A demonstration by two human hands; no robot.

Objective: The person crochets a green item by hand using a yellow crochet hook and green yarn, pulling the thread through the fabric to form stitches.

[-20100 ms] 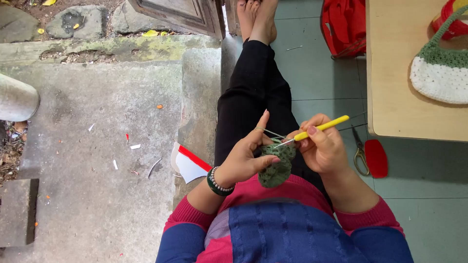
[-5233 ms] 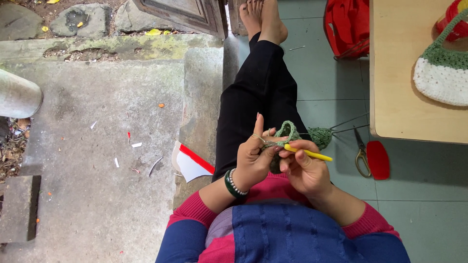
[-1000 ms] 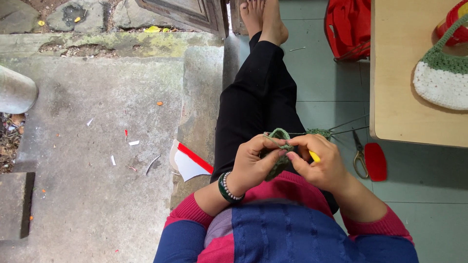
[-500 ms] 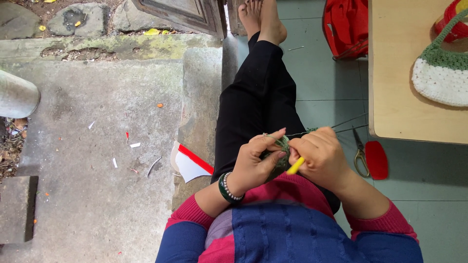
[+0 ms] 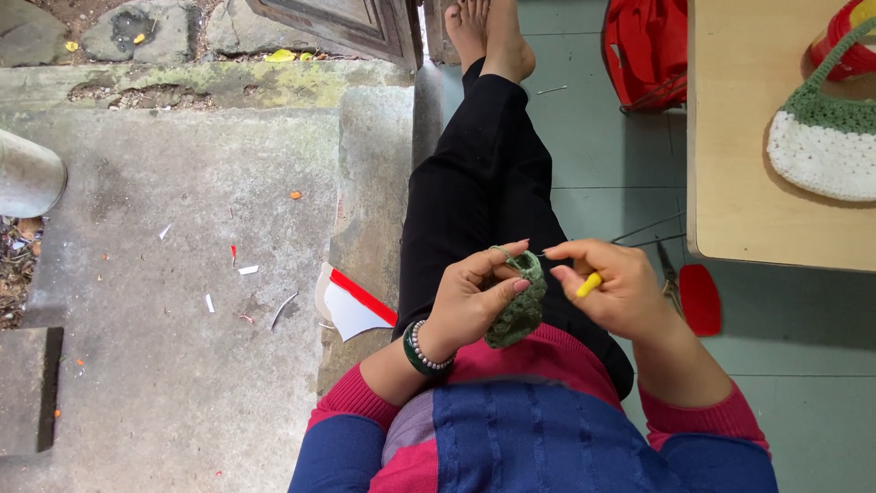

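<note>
Green yarn, worked into a small crocheted piece (image 5: 518,310), hangs over the person's lap at the centre of the view, pinched at its top edge between thumb and fingers of the left hand (image 5: 474,297). The right hand (image 5: 613,288), just at 3 o'clock of it, is closed around a yellow-handled crochet hook (image 5: 589,285) — only the handle's end shows, the tip hidden between the fingers, aimed toward the piece's upper rim. A thin strand of yarn (image 5: 643,233) runs away toward 2 o'clock, across the green floor (image 5: 593,155) toward the wooden bench (image 5: 739,128), where a finished green-and-white crocheted bag (image 5: 821,141) lies at the far right. Red-handled scissors (image 5: 698,297) lie on the floor just at 3 o'clock of the right hand, and a red bag (image 5: 648,46) sits at 1 o'clock beside the bare feet. A beaded bracelet (image 5: 422,345) circles the left wrist; at 9 o'clock a red-and-white card (image 5: 356,306) rests against the concrete step (image 5: 182,228). My judgement: the working loop is the weak point — if the left pinch loosens or the strand snags on the bench edge or scissors, the hook could slip out and stitches unravel; uneven tension would also distort the edge.
</note>
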